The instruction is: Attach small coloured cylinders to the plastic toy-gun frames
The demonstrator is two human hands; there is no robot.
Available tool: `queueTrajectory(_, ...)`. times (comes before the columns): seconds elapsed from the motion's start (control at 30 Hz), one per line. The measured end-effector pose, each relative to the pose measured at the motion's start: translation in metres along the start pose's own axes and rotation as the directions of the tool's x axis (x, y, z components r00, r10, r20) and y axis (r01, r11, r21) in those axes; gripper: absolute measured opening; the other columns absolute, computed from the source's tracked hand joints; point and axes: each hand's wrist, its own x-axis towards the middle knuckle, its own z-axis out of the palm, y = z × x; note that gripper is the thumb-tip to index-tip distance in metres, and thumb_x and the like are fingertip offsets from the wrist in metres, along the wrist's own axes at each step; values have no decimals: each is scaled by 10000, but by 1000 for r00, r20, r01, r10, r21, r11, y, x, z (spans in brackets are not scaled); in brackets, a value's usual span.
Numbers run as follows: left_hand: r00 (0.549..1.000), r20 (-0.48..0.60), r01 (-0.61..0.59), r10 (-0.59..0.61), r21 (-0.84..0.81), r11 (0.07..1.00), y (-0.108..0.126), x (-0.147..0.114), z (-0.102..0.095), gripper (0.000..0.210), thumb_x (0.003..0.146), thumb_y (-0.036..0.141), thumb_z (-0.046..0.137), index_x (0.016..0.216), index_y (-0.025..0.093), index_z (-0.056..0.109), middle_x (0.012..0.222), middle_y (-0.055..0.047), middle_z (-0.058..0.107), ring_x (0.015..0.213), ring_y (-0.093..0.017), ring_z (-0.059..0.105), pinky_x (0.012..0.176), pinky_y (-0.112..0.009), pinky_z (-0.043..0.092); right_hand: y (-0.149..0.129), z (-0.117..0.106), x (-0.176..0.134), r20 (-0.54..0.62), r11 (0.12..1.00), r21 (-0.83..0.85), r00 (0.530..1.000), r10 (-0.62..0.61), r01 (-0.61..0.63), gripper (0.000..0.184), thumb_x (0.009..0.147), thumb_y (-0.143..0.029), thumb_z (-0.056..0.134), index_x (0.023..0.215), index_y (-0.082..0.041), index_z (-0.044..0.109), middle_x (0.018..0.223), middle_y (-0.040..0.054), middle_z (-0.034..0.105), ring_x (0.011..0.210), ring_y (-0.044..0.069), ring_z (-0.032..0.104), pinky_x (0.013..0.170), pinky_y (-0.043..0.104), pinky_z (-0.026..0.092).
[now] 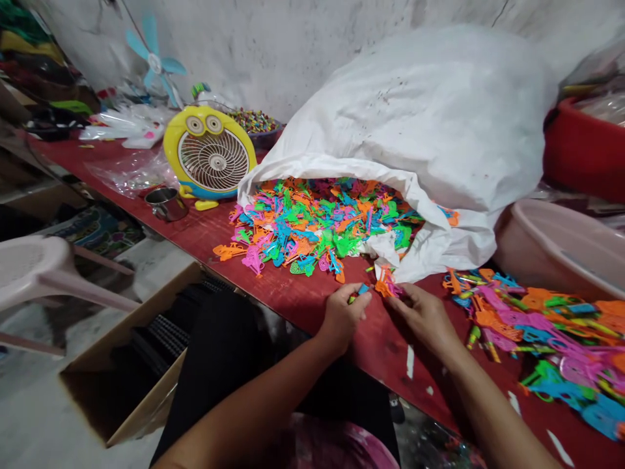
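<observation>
My left hand (pixel 342 316) is closed on a small blue and yellow-green plastic piece (pixel 362 290), its fingers curled round it above the red table. Just to the right, my right hand (pixel 424 316) pinches an orange plastic piece (pixel 384 286) with some pink at its edge; its exact shape is partly hidden by the fingers. Ahead of both hands, a heap of loose plastic pieces (pixel 312 225) in orange, pink, blue and green spills from the mouth of a big white sack (pixel 420 111). Another pile of coloured plastic pieces (pixel 537 326), with yellow-green sticks among them, lies right of my right hand.
A yellow fan (pixel 217 156) and a metal cup (pixel 166 204) stand on the red table (pixel 205 241) at left. A pink basin (pixel 566 241) and a red tub (pixel 581 153) are at right. An open cardboard box (pixel 122 404) sits on the floor beside a plastic stool (pixel 43 273).
</observation>
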Motion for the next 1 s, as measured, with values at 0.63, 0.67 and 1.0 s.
queueTrajectory(0.63,992,63,-119,111,142,983,-6,-7,8,209,823,256,595,999,159,653,689,6,625,567,-110,565,564,-205,422,-54,10,-45,-267,943,309,939,215,-128,256,868,-435,622,931,-187,625,663,-1,614,559,142,545,526,236,427)
queueTrajectory(0.67,991,75,-124,114,149,981,-5,-7,8,201,835,257,577,993,160,656,706,1,633,577,-112,568,572,-207,424,-53,9,-44,-276,943,311,939,206,-115,253,870,-433,621,930,-187,625,665,0,612,558,141,545,524,236,427)
queueTrajectory(1.0,965,177,-227,193,200,953,-8,-5,4,206,881,246,493,991,151,639,692,13,586,612,-119,553,634,-219,423,-43,11,-46,-211,935,339,961,181,-101,223,877,-406,620,950,-195,621,663,-8,620,563,140,559,533,232,433)
